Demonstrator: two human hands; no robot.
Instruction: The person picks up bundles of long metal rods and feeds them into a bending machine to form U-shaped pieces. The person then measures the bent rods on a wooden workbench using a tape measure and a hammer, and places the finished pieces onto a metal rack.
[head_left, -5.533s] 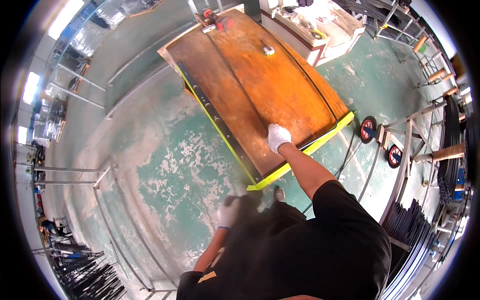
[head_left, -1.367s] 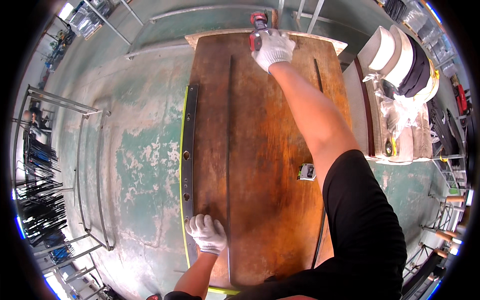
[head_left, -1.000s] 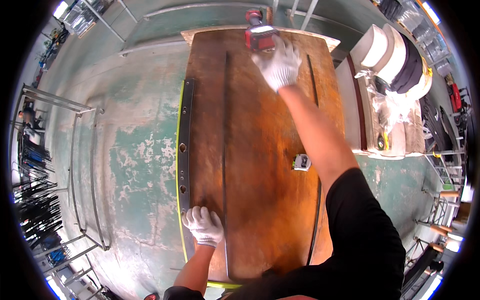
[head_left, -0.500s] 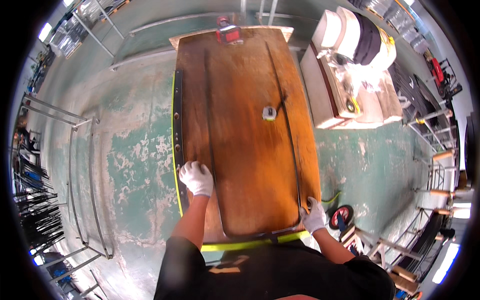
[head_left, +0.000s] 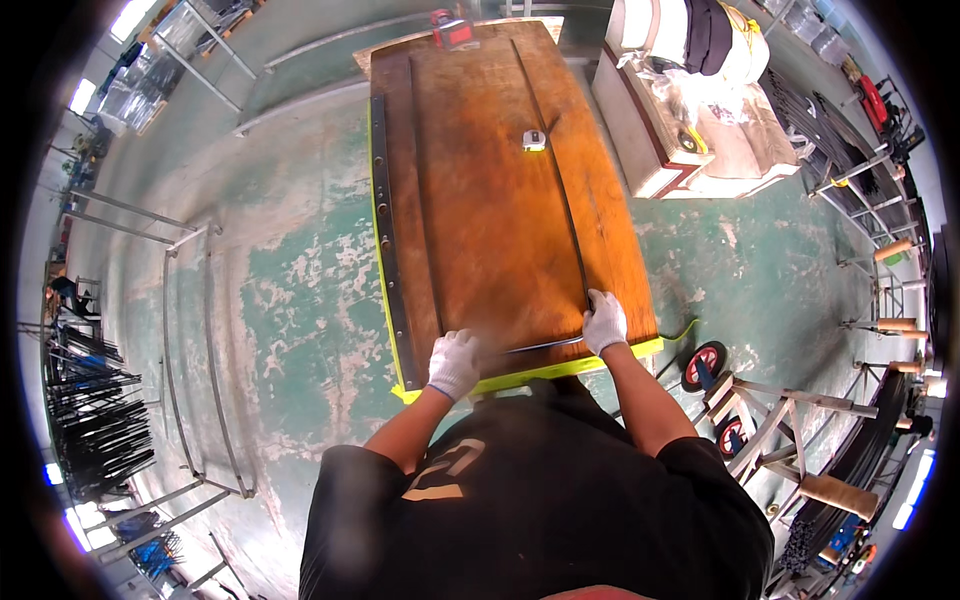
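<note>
A thin, dark U-shaped bar frame (head_left: 573, 230) lies on the brown wooden tabletop (head_left: 490, 210), its closed end toward me. My left hand (head_left: 455, 363), in a white knit glove, is closed around the frame's near left corner. At the near right corner my right hand (head_left: 605, 323), gloved the same way, grips the bar with its fingers curled. Both palms cover parts of the bends. Beside the frame's right bar, on its inner side, sits a white and grey tape measure (head_left: 534, 141).
A dark strip with holes (head_left: 383, 215) runs along the table's left edge, bordered in yellow-green. A red and black device (head_left: 452, 30) stands at the far end. Right of the table is a pale block (head_left: 645, 130) carrying rolls. Metal racks (head_left: 210, 360) and a red-rimmed wheel (head_left: 704, 366) stand around.
My left hand has moved from the strip at the left edge to the frame's near left corner. My right hand has shifted slightly along the near right corner. The view has tilted toward me.
</note>
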